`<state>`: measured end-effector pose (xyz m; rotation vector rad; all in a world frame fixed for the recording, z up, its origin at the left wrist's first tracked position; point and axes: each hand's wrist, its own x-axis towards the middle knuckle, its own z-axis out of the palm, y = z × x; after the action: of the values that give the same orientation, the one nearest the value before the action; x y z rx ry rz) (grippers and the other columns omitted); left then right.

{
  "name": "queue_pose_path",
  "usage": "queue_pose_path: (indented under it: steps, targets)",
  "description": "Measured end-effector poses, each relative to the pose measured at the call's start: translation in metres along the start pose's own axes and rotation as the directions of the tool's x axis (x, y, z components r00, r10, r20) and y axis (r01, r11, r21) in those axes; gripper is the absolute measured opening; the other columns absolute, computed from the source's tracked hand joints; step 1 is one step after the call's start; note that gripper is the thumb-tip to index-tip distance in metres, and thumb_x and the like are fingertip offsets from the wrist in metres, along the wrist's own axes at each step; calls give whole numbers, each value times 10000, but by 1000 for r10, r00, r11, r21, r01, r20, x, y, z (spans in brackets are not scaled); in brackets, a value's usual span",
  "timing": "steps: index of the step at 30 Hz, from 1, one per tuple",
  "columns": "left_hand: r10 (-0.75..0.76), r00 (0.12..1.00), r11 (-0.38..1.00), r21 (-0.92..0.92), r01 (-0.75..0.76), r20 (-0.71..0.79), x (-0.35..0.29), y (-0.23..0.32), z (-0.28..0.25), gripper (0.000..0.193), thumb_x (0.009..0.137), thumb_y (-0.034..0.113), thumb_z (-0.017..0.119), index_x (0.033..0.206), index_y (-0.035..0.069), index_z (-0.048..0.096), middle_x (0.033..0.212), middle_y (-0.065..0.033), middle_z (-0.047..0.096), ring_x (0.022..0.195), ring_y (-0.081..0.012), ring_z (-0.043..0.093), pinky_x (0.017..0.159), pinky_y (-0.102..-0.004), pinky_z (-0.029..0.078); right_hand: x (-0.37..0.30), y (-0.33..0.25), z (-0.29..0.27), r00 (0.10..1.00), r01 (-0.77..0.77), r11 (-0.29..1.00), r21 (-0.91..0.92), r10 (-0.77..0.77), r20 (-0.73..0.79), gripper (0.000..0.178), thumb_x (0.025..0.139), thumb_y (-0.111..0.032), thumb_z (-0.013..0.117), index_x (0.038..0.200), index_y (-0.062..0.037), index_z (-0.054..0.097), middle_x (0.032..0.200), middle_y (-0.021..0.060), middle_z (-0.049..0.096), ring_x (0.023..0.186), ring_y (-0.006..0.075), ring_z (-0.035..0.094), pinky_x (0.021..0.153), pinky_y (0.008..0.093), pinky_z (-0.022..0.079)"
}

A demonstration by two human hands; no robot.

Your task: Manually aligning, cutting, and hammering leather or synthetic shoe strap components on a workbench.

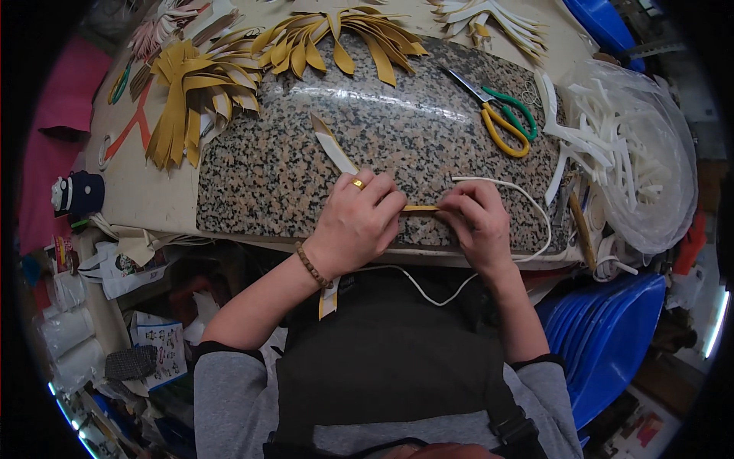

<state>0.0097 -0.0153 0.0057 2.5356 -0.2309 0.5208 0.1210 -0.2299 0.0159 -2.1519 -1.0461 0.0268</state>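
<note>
Between my hands runs a narrow yellow strap (420, 208), level above the near edge of the speckled stone slab (267, 176). My left hand (359, 218) is closed on the strap; a pale-backed pointed end (334, 147) sticks out beyond its knuckles, and another yellow-edged end (329, 301) hangs below the wrist. My right hand (478, 224) pinches the strap's other side with thumb and fingertips. A white cord (505, 183) passes at the right hand, one end above it, looping right and then sagging across my dark apron (390, 352).
Scissors (505, 118) with green and yellow handles lie on the slab's far right. Yellow strap bundles (340, 42) rest along the far edge and left. A clear bag (634, 153) of white strips sits at the right, above stacked blue containers (612, 336).
</note>
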Motion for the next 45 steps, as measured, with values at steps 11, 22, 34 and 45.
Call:
queue_pose_path:
  steps: [11, 22, 34, 45]
  targets:
    - [-254, 954, 965, -108, 239, -159, 19, 18, 27, 184, 823, 60, 741, 976, 60, 638, 962, -99, 594, 908, -309, 639, 793, -422, 529, -1, 2, -41, 980, -122, 991, -57, 111, -165, 197, 892, -31, 757, 1084, -11, 723, 1114, 121, 672, 1052, 306, 655, 909, 388, 523]
    - [-290, 917, 953, 10, 304, -276, -36, -3, -22, 267, 885, 38, 716, 1152, 46, 699, 1230, -111, 646, 1079, -315, 644, 912, -432, 540, -95, 144, -151, 854, -521, 672, -526, 426, -299, 350, 989, -65, 629, 1339, -54, 635, 1246, 169, 616, 1185, 374, 586, 1037, 458, 456]
    - [-167, 986, 943, 289, 164, -14, -40, -17, -38, 451, 911, 99, 682, 1359, 146, 658, 1293, -102, 612, 1225, -329, 583, 1056, -479, 479, -96, 182, -150, 918, -392, 753, -529, 278, -284, 334, 1012, -161, 652, 1322, -37, 635, 1193, 176, 633, 1125, 371, 582, 993, 452, 453]
    - [-96, 980, 914, 405, 17, 174, -17, -17, -48, 408, 864, 115, 724, 1270, 91, 692, 1224, -128, 601, 1134, -322, 592, 1039, -448, 459, -92, 129, -181, 730, -453, 891, 6, 374, -572, 372, 1097, -268, 604, 1307, 38, 631, 1173, 94, 715, 1042, 157, 624, 896, 338, 502]
